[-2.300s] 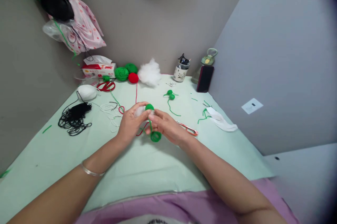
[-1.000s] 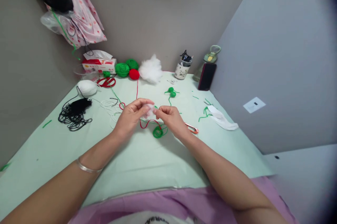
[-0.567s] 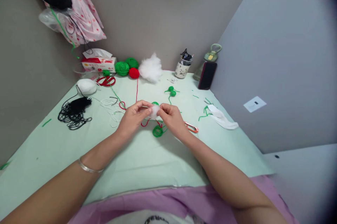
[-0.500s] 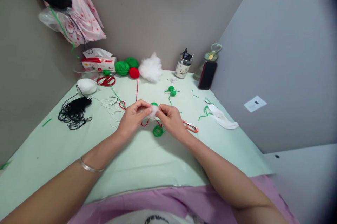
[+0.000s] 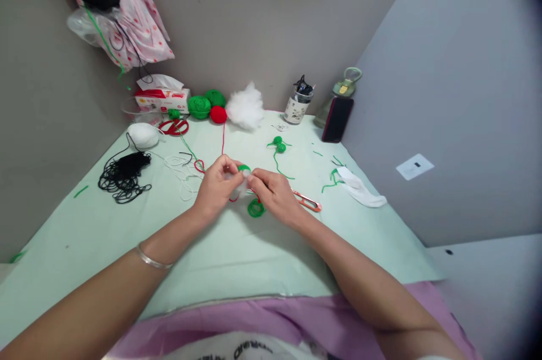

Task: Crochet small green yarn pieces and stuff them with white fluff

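Observation:
Over the middle of the table, my left hand [image 5: 217, 186] is closed round a small green yarn piece [image 5: 243, 168], mostly hidden by the fingers. A tuft of white stuffing [image 5: 242, 186] shows between my two hands. Pinched fingers of my right hand [image 5: 274, 193] meet the stuffing at the green piece. Just below the hands lies a coil of green yarn [image 5: 256, 208], with bits of red yarn by it. An orange cutter [image 5: 308, 202] lies beside my right hand. Beyond the hands are two small green balls [image 5: 279, 145] with loose yarn tails.
At the back stand a tissue box [image 5: 163, 99], green yarn balls [image 5: 199, 106], a red yarn ball [image 5: 218, 114], a heap of stuffing [image 5: 245, 106], a pen cup [image 5: 297, 107] and a phone [image 5: 337, 119]. Red scissors [image 5: 174, 127] and black yarn [image 5: 125, 175] lie on the left.
The white tuft between the hands looks thinner and more drawn out downward, and more of the green piece shows. The view has shifted slightly; both hands stay together.

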Demonstrator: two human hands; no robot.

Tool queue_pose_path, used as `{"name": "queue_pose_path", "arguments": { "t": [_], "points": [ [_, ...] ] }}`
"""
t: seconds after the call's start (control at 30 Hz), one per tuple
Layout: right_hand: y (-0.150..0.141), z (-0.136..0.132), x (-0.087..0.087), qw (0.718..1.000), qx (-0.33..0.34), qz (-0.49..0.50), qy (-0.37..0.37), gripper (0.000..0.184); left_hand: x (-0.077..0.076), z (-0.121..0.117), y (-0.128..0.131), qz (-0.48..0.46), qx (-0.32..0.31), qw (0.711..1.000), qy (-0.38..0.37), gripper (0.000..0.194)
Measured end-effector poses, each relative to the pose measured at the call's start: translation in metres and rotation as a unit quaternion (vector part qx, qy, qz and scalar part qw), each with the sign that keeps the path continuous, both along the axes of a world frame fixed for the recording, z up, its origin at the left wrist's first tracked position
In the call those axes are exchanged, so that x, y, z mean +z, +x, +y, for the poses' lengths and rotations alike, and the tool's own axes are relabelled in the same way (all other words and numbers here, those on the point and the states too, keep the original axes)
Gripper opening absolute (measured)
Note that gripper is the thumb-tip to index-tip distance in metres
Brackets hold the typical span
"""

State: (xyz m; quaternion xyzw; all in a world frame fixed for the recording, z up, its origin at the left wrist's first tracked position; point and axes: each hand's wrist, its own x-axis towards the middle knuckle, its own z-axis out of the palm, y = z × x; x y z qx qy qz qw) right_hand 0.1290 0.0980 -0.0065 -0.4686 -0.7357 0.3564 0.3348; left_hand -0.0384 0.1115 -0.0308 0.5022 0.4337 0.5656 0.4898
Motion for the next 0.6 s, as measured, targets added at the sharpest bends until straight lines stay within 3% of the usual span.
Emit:
{"name": "queue_pose_path", "arguments": {
  "t": [0.23,0.47,0.6],
  "points": [
    [0.0,0.012,-0.005,0.995,-0.031,0.08,-0.055,0.039,0.004,-0.008,0.002,-0.005,-0.027,1.0,-0.001,0.031],
    [0.002,0.012,-0.004,0.996,-0.059,0.056,-0.045,0.041,0.001,-0.007,-0.004,-0.017,-0.078,0.996,-0.041,0.037],
    [0.003,0.004,0.002,0.999,-0.028,-0.025,-0.006,0.032,-0.003,-0.001,-0.004,-0.021,-0.057,0.997,-0.051,0.034]
  ]
}}
